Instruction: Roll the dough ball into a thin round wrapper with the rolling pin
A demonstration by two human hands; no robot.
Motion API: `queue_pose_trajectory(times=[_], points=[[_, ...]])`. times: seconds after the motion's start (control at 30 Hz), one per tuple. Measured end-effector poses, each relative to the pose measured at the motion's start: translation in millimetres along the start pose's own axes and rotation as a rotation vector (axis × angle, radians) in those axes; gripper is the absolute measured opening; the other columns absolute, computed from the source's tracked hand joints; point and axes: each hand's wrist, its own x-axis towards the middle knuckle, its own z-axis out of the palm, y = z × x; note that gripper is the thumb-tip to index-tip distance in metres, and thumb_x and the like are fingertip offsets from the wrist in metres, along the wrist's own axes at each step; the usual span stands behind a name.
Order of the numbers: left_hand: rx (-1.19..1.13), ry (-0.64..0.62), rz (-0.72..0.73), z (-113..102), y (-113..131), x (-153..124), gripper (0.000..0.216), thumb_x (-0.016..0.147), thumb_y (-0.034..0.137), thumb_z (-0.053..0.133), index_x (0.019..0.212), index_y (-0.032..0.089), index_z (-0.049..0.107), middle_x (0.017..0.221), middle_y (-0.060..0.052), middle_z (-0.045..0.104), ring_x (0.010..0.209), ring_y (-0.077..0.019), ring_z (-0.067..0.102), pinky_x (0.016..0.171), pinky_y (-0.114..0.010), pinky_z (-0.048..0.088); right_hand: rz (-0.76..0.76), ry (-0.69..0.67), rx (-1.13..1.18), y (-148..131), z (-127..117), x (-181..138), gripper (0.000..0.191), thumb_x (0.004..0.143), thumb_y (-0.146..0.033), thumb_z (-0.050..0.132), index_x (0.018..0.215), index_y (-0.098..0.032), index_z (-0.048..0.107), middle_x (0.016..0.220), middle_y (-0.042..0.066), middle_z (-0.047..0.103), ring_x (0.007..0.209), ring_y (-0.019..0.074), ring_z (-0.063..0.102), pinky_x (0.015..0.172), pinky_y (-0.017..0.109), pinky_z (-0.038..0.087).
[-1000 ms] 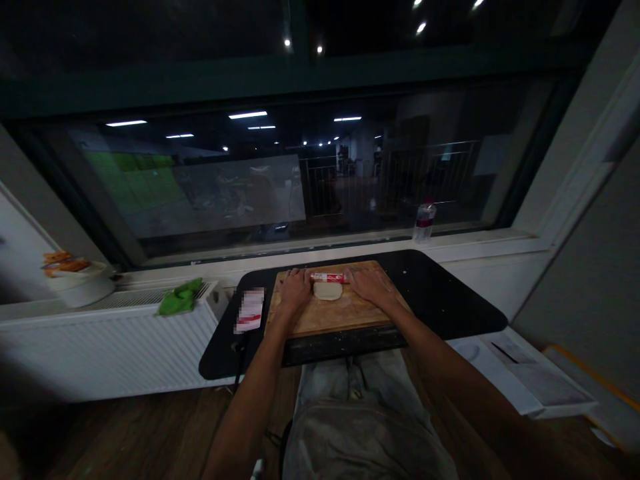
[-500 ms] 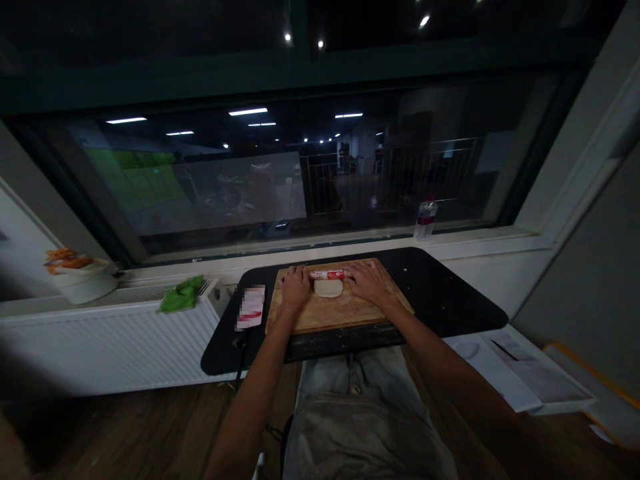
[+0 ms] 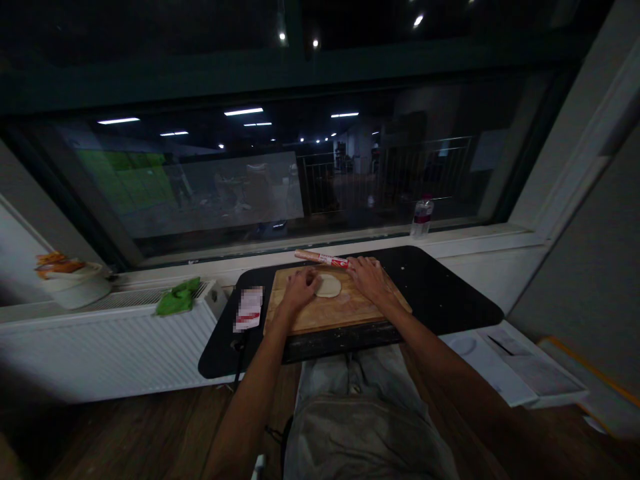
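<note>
A flat, pale round of dough (image 3: 329, 286) lies on the wooden cutting board (image 3: 320, 321). My left hand (image 3: 300, 289) is at the dough's left edge, its thumb and fingers pinched together on the rim. Behind the dough, a wooden rolling pin (image 3: 323, 258) with a red and white wrapper is tilted, its left end pointing to the window. My right hand (image 3: 369, 277) grips the pin's right end, the fingers closed over it. The pin's right tip is hidden under that hand.
The board rests on a black table (image 3: 445, 293). A blurred-out phone-like object (image 3: 249, 309) lies at left. On the sill stands a bottle (image 3: 421, 217). A green cloth (image 3: 179, 297) and a white pot (image 3: 75, 287) sit by the radiator (image 3: 125, 347); a white box (image 3: 515, 367) is lower right.
My left hand has let go of the rolling pin and come down to the dough's edge. The pin's left end has swung up and away, held by my right hand alone.
</note>
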Motion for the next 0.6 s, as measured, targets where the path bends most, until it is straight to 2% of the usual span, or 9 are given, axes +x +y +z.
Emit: queue_pose_trajectory(times=[0.1, 0.17, 0.37, 0.43, 0.53, 0.6], points=[[0.046, -0.076, 0.117, 2.1, -0.8, -2.3, 0.049, 0.106, 0.046, 0.065, 0.152, 0.031, 0.069, 0.153, -0.009, 0.073, 0.146, -0.0341, 0.061, 0.130, -0.060, 0.038, -0.018, 0.010, 0.017, 0.2, 1.6, -0.5, 0.041, 0.118, -0.036, 0.042, 0.151, -0.023, 0.062, 0.143, 0.017, 0.072, 0.133, 0.0325, 0.062, 0.112, 0.046, 0.039], [0.055, -0.095, 0.139, 1.8, -1.7, -2.4, 0.051, 0.106, 0.046, 0.066, 0.155, 0.033, 0.067, 0.160, -0.009, 0.068, 0.150, -0.0342, 0.059, 0.131, -0.060, 0.038, -0.024, 0.009, 0.024, -0.2, 1.3, -1.7, 0.040, 0.118, -0.035, 0.042, 0.151, -0.023, 0.062, 0.144, 0.016, 0.072, 0.134, 0.0324, 0.061, 0.113, 0.046, 0.039], [-0.054, -0.074, 0.113, 1.9, -6.6, 1.2, 0.065, 0.100, 0.046, 0.073, 0.160, 0.023, 0.062, 0.139, -0.014, 0.077, 0.131, -0.0320, 0.068, 0.120, -0.055, 0.050, -0.023, -0.016, 0.030, -1.2, -2.6, -3.3, 0.042, 0.118, -0.036, 0.042, 0.153, -0.022, 0.062, 0.145, 0.017, 0.072, 0.133, 0.0331, 0.061, 0.113, 0.047, 0.038], [-0.060, -0.060, 0.117, 2.6, -7.9, 2.0, 0.061, 0.099, 0.046, 0.075, 0.155, 0.022, 0.066, 0.140, -0.014, 0.076, 0.130, -0.0313, 0.068, 0.120, -0.053, 0.050, -0.027, -0.019, 0.026, -0.8, -2.1, -2.7, 0.044, 0.118, -0.036, 0.041, 0.155, -0.021, 0.061, 0.145, 0.018, 0.072, 0.134, 0.0333, 0.060, 0.113, 0.047, 0.038], [-0.032, -0.065, 0.117, 3.1, -8.5, 2.6, 0.044, 0.099, 0.047, 0.076, 0.136, 0.023, 0.077, 0.142, -0.013, 0.075, 0.137, -0.0318, 0.063, 0.122, -0.050, 0.047, -0.025, -0.020, 0.021, -0.2, -0.9, -1.9, 0.045, 0.118, -0.036, 0.041, 0.156, -0.021, 0.061, 0.147, 0.018, 0.070, 0.135, 0.0336, 0.060, 0.113, 0.047, 0.037], [-0.010, -0.078, 0.099, 2.9, -8.2, 3.0, 0.036, 0.099, 0.049, 0.075, 0.120, 0.021, 0.080, 0.132, -0.012, 0.078, 0.131, -0.0313, 0.065, 0.117, -0.048, 0.048, -0.023, -0.021, 0.023, 0.0, -0.4, -1.8, 0.044, 0.118, -0.035, 0.042, 0.156, -0.021, 0.061, 0.147, 0.018, 0.070, 0.135, 0.0332, 0.060, 0.113, 0.047, 0.037]])
